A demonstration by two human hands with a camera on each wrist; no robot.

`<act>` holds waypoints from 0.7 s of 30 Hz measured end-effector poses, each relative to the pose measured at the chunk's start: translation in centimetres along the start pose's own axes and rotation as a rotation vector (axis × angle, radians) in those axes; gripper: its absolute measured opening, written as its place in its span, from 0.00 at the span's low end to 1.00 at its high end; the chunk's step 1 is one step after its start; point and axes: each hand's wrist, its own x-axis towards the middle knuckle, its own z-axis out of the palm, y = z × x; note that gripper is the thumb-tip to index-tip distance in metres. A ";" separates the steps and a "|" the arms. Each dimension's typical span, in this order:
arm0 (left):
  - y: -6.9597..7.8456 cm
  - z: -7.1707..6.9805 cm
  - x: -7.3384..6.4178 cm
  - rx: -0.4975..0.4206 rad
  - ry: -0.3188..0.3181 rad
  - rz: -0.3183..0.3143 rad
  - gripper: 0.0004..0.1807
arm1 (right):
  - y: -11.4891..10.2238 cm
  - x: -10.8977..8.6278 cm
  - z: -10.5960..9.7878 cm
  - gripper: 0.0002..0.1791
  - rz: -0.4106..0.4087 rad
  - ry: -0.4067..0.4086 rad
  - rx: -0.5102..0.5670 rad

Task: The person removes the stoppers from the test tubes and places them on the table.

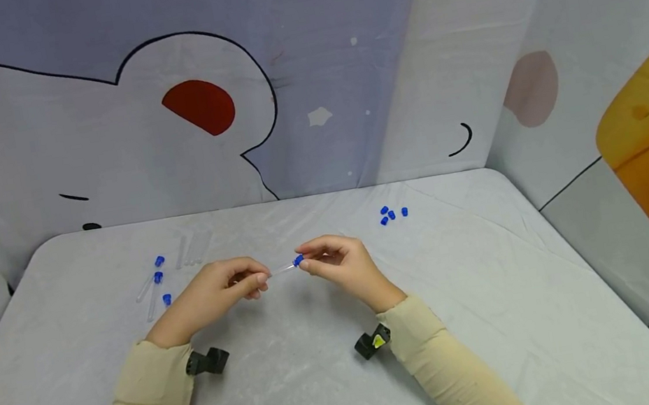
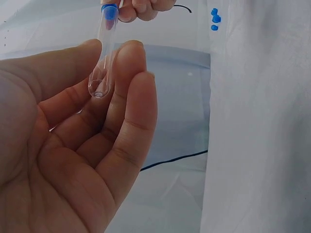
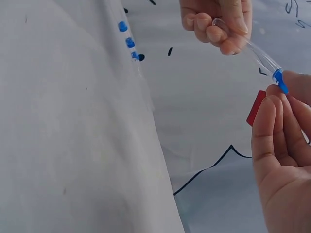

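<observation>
Between the two hands is a clear test tube [image 1: 282,269] with a round bottom, seen closely in the left wrist view. My left hand [image 1: 229,285] pinches the tube's rounded end between thumb and fingers. A blue cap [image 1: 298,261] sits at the tube's other end, and my right hand [image 1: 337,264] pinches it with thumb and fingertips. In the right wrist view the blue cap [image 3: 279,80] is at the tube's mouth; how far in it sits I cannot tell. Both hands are held over the white table.
Several capped tubes [image 1: 154,292] lie at the left of the table, beside the left forearm. Clear uncapped tubes [image 1: 195,250] lie behind the left hand. Several loose blue caps [image 1: 391,214] are at the back right. A printed curtain [image 1: 319,90] hangs behind the white table [image 1: 508,315].
</observation>
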 end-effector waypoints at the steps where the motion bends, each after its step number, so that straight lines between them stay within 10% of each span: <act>1: 0.0 0.0 0.0 -0.001 0.001 -0.001 0.11 | 0.0 0.0 0.0 0.14 0.012 0.007 0.011; 21: 0.1 0.1 0.1 -0.023 0.004 -0.011 0.09 | -0.2 0.3 -0.2 0.15 0.076 0.008 0.089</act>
